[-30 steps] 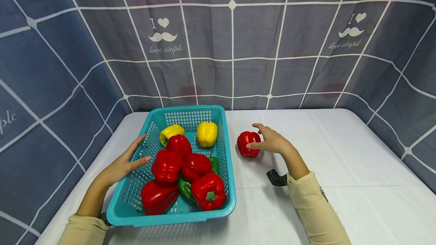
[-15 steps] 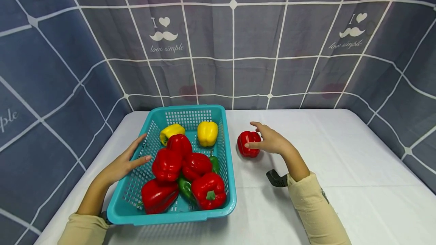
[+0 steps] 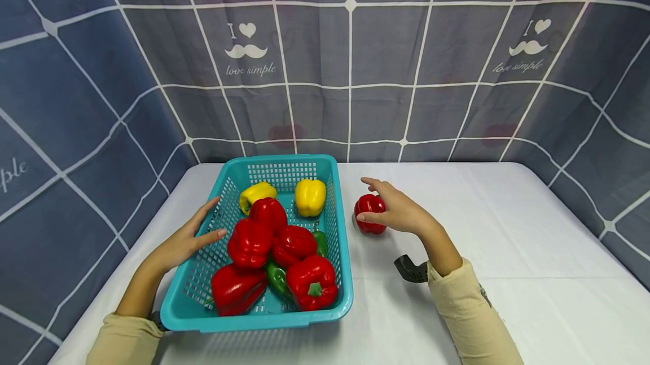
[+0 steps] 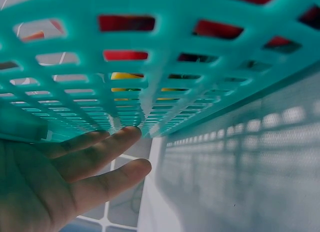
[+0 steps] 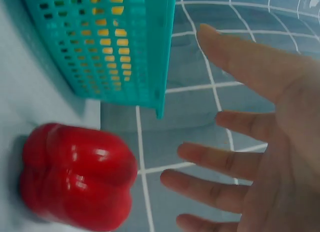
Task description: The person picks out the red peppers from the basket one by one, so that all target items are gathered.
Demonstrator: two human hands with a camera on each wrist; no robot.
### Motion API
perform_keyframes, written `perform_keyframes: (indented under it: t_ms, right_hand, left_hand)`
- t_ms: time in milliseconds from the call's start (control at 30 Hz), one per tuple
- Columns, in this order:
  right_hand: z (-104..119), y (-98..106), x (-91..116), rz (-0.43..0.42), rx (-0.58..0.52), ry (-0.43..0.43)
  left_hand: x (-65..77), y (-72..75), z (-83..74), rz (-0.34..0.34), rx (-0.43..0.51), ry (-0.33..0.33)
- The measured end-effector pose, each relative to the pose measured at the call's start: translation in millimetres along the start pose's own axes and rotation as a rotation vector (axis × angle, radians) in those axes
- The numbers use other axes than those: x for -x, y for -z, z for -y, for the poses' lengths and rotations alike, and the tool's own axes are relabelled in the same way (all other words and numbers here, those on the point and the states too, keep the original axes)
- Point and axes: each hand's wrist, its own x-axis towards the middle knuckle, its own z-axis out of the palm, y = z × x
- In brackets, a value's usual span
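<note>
My left hand (image 3: 180, 246) lies along the left side of a turquoise basket (image 3: 256, 324), thumb over the rim. In the left wrist view its straight fingers (image 4: 112, 184) extend beside the perforated wall. Inside the basket are several red bell peppers (image 3: 249, 242), two yellow bell peppers (image 3: 310, 198) and long green peppers (image 3: 277, 280). A single red bell pepper (image 3: 368, 205) sits on the table to the basket's right. Over it hovers my right hand (image 3: 398, 207), thumb and fingers spread. The right wrist view shows a gap between these fingers and that pepper (image 5: 80, 177).
A white-covered table (image 3: 533, 229) carries everything and stretches to the right. Blue-grey checked curtain (image 3: 386, 43) walls it off at the back and both sides. A black wrist-camera mount (image 3: 411, 269) juts from my right wrist, above the tabletop.
My right hand has shifted slightly left and now covers more of the lone red bell pepper from above. The left hand and basket show almost no movement.
</note>
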Motion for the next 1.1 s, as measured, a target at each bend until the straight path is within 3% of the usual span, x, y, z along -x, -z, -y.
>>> perform_keyframes:
  t_ms: [467, 767, 1100]
  right_hand:
    - [29.8, -11.3, 9.9, 0.003, -0.015, 0.183]
    - [41.2, -20.4, 13.9, 0.093, -0.048, 0.282]
    - [53.0, -29.0, 16.9, 0.190, 0.082, 0.354]
  left_hand:
    - [1.0, 0.2, -2.2, -0.005, 0.002, 0.008]
    - [1.2, 0.1, -3.5, -0.009, -0.005, 0.013]
    - [0.9, -0.1, -3.6, -0.014, -0.009, 0.022]
